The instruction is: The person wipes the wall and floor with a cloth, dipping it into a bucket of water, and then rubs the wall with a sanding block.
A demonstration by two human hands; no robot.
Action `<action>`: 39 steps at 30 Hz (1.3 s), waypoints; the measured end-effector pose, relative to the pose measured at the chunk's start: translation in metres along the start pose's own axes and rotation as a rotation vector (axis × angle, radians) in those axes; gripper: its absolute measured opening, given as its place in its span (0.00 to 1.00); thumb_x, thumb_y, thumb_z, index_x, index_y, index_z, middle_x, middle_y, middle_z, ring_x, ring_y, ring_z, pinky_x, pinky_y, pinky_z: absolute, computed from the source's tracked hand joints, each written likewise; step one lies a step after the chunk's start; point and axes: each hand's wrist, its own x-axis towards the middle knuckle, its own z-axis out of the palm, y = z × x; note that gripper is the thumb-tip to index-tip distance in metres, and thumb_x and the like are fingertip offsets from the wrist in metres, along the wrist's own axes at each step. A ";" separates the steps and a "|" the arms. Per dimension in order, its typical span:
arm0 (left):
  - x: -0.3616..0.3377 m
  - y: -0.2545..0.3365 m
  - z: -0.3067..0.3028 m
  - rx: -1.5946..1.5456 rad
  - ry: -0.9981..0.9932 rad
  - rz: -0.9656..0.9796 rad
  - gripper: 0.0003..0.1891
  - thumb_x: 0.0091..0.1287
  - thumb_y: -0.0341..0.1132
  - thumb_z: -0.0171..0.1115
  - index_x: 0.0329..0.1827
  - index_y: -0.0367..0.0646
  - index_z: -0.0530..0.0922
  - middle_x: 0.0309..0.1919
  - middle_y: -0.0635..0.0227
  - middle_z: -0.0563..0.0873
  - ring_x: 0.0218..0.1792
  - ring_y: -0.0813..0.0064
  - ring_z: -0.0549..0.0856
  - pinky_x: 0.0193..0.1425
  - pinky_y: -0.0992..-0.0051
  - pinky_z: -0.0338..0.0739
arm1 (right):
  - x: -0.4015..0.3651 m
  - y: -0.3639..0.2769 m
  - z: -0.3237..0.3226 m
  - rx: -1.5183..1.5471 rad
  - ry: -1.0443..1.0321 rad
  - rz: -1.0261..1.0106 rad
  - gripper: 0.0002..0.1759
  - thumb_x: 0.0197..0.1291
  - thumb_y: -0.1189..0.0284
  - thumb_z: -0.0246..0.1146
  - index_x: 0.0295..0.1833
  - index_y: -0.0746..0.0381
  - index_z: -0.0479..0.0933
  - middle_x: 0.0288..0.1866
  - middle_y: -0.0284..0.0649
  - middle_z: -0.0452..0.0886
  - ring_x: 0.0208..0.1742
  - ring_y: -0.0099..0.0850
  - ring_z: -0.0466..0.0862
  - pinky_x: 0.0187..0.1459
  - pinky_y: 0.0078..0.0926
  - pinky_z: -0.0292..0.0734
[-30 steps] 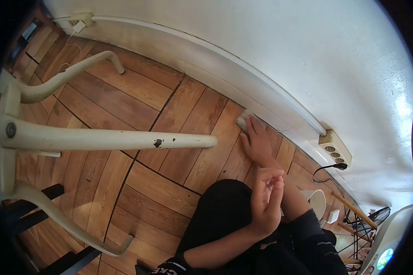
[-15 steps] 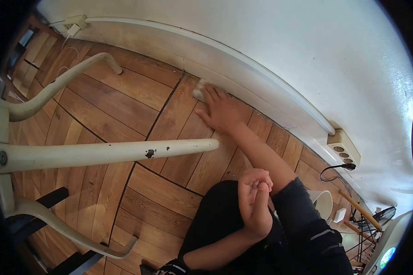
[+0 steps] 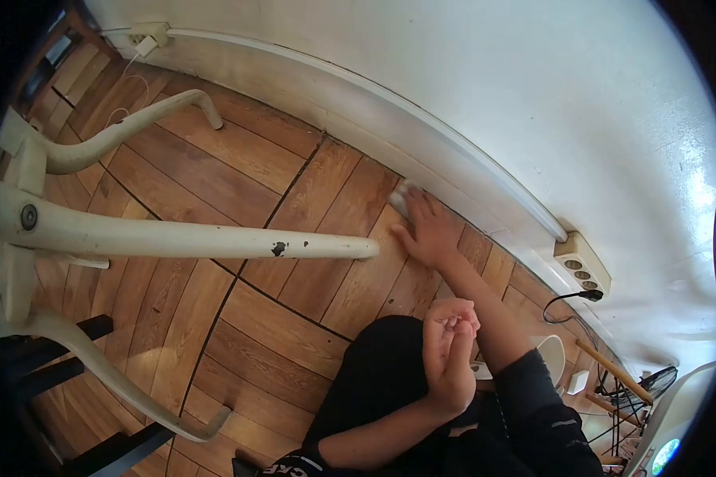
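My right hand (image 3: 433, 232) reaches out over the wooden floor (image 3: 294, 294), close to the foot of the wall. Under its fingertips is a crumpled white cloth or wipe (image 3: 400, 199), pressed against the floorboards; the fingers cover part of it. The thumb sticks out to the left. My left hand (image 3: 451, 358) is raised above my lap, its fingers curled in and the thumb bent against them. Whatever may be inside that closed hand is too hidden to make out.
A cream metal furniture base (image 3: 183, 238) with chipped paint spreads its legs across the left. Along the wall (image 3: 453, 87) runs a cable trunking to a socket block (image 3: 582, 262) with a black plug. A whitish container (image 3: 550, 358) and a fan (image 3: 656, 383) stand at right.
My right hand and the white cloth have slid to the right along the wall's base, toward me. My left hand stays curled in nearly the same place. The view has shifted slightly.
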 end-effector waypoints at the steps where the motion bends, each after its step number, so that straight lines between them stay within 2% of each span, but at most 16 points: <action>1: 0.001 0.001 0.000 0.002 0.003 0.002 0.09 0.68 0.26 0.42 0.50 0.38 0.66 0.36 0.67 0.71 0.34 0.78 0.68 0.41 0.77 0.65 | 0.011 -0.008 0.003 0.007 -0.007 -0.023 0.38 0.59 0.46 0.51 0.66 0.63 0.62 0.70 0.44 0.61 0.69 0.47 0.60 0.65 0.45 0.58; 6: 0.009 0.003 -0.010 -0.066 0.111 0.025 0.15 0.70 0.37 0.41 0.53 0.37 0.64 0.39 0.63 0.70 0.37 0.74 0.69 0.44 0.73 0.65 | 0.096 -0.048 0.031 0.064 0.042 -0.170 0.38 0.59 0.46 0.50 0.67 0.62 0.61 0.71 0.41 0.59 0.70 0.44 0.59 0.65 0.43 0.57; 10: 0.015 -0.003 -0.014 -0.012 0.162 0.045 0.17 0.70 0.39 0.40 0.55 0.38 0.63 0.40 0.62 0.70 0.39 0.73 0.69 0.45 0.73 0.65 | 0.135 -0.072 0.043 0.037 0.058 -0.226 0.38 0.61 0.45 0.48 0.67 0.61 0.61 0.71 0.42 0.60 0.67 0.44 0.62 0.64 0.43 0.59; 14: 0.014 -0.005 -0.013 -0.022 0.157 0.061 0.18 0.71 0.40 0.40 0.57 0.38 0.63 0.41 0.62 0.70 0.40 0.74 0.69 0.46 0.73 0.64 | 0.128 -0.066 0.041 0.037 0.080 -0.243 0.38 0.60 0.45 0.48 0.67 0.61 0.61 0.71 0.42 0.60 0.67 0.44 0.62 0.63 0.44 0.59; 20: 0.006 -0.005 -0.007 -0.055 0.147 0.041 0.19 0.71 0.42 0.41 0.57 0.38 0.63 0.41 0.63 0.70 0.40 0.75 0.69 0.47 0.74 0.64 | 0.076 -0.029 0.022 0.043 -0.031 -0.233 0.38 0.60 0.45 0.48 0.68 0.61 0.60 0.72 0.41 0.57 0.67 0.45 0.61 0.64 0.44 0.59; 22: 0.002 -0.004 -0.005 -0.059 0.141 0.042 0.19 0.71 0.42 0.41 0.57 0.38 0.63 0.41 0.63 0.70 0.40 0.75 0.69 0.47 0.74 0.64 | 0.068 -0.025 0.017 0.002 -0.079 -0.206 0.39 0.59 0.45 0.50 0.69 0.60 0.58 0.72 0.40 0.58 0.70 0.43 0.58 0.65 0.43 0.58; 28: 0.003 0.000 -0.006 -0.096 0.146 0.031 0.19 0.71 0.41 0.41 0.56 0.37 0.63 0.40 0.62 0.71 0.40 0.74 0.69 0.46 0.74 0.64 | 0.102 -0.052 0.025 0.010 -0.032 -0.229 0.38 0.60 0.45 0.49 0.67 0.61 0.61 0.71 0.42 0.60 0.68 0.44 0.60 0.64 0.44 0.59; 33: 0.013 -0.002 -0.014 0.032 0.178 0.077 0.19 0.70 0.41 0.40 0.56 0.36 0.63 0.40 0.61 0.71 0.40 0.73 0.69 0.46 0.74 0.64 | 0.140 -0.076 0.034 -0.018 -0.002 -0.220 0.39 0.58 0.44 0.49 0.66 0.61 0.64 0.68 0.42 0.63 0.67 0.43 0.62 0.63 0.42 0.61; 39: 0.012 0.000 -0.010 -0.052 0.171 0.048 0.19 0.70 0.41 0.40 0.57 0.36 0.62 0.41 0.61 0.71 0.41 0.74 0.69 0.47 0.74 0.63 | 0.113 -0.056 0.023 -0.005 0.009 -0.256 0.37 0.58 0.45 0.50 0.64 0.62 0.65 0.67 0.44 0.65 0.66 0.45 0.63 0.63 0.44 0.61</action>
